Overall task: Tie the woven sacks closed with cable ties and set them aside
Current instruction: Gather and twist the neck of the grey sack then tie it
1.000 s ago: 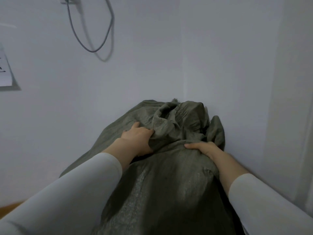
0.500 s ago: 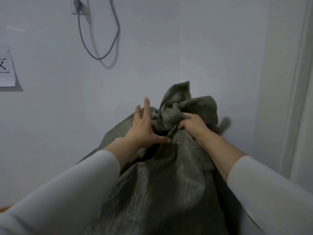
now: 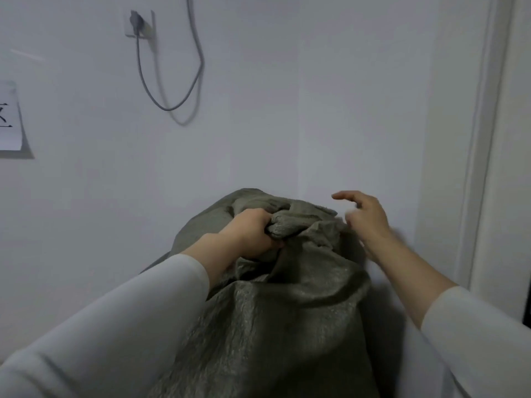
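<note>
Your left hand [image 3: 253, 234] clamps the woven sack [image 3: 281, 311] neck mid-frame; your right hand [image 3: 366, 218], blurred, fingers apparently spread, hovers beside the wall corner [image 3: 298, 139].

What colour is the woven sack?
Dull olive-grey, seen in the head view: the woven sack.

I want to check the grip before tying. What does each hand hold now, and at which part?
The left hand grips the woven sack by its gathered mouth fabric at the top. The right hand is open beside the sack and holds nothing.
</note>
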A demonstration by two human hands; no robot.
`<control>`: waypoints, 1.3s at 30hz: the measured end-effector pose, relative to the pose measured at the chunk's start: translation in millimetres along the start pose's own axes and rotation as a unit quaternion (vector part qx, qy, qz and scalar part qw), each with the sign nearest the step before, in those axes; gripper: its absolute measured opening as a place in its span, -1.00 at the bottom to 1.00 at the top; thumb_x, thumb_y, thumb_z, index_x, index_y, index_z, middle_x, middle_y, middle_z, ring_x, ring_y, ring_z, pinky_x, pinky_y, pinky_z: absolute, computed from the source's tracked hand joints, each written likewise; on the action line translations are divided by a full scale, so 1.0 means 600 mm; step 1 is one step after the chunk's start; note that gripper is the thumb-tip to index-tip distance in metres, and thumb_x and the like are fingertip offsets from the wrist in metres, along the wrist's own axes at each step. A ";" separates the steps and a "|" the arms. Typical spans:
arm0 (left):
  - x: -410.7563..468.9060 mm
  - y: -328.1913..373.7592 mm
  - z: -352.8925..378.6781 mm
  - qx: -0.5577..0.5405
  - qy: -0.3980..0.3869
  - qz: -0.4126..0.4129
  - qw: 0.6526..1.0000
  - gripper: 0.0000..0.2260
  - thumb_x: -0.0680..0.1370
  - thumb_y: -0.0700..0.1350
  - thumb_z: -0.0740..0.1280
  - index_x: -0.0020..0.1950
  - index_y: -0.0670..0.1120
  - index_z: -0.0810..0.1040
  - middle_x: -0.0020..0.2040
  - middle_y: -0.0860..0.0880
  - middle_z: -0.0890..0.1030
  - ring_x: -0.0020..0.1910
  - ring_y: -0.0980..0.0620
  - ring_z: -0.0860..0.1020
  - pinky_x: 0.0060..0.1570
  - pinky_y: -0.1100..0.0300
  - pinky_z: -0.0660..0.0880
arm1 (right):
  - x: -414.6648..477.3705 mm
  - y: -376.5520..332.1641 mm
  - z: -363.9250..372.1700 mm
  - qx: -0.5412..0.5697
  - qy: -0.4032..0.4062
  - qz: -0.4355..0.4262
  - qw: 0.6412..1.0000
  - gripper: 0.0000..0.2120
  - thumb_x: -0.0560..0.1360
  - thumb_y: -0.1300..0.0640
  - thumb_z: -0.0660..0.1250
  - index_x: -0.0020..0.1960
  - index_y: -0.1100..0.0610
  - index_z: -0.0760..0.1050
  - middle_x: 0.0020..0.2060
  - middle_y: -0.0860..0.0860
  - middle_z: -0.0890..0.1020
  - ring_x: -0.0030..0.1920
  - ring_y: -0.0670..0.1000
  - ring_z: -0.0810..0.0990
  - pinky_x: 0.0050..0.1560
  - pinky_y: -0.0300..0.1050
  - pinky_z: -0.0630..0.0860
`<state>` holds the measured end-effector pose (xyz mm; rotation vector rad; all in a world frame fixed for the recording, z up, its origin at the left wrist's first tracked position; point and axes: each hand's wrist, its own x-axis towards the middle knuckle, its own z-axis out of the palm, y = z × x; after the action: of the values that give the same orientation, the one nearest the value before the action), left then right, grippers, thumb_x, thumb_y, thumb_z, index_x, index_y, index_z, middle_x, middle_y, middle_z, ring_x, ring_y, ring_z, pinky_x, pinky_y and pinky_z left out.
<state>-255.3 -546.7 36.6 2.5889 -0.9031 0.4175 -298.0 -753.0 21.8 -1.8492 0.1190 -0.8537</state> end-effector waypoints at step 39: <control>0.023 0.052 -0.047 0.027 0.047 0.006 0.999 -0.87 0.46 -0.20 0.37 -0.28 -0.12 0.50 -0.31 0.04 0.53 -0.18 0.07 0.46 -0.30 0.32 0.29 | 0.066 0.074 0.031 -0.125 -0.240 0.004 0.963 -0.54 0.54 0.12 0.28 0.35 -0.22 0.27 0.53 0.12 0.01 0.50 0.16 0.08 0.45 -0.11 0.10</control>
<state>-269.1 -564.5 74.9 2.5898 -0.8874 0.5692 -244.4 -776.4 0.7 -2.2421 -0.0753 -0.3761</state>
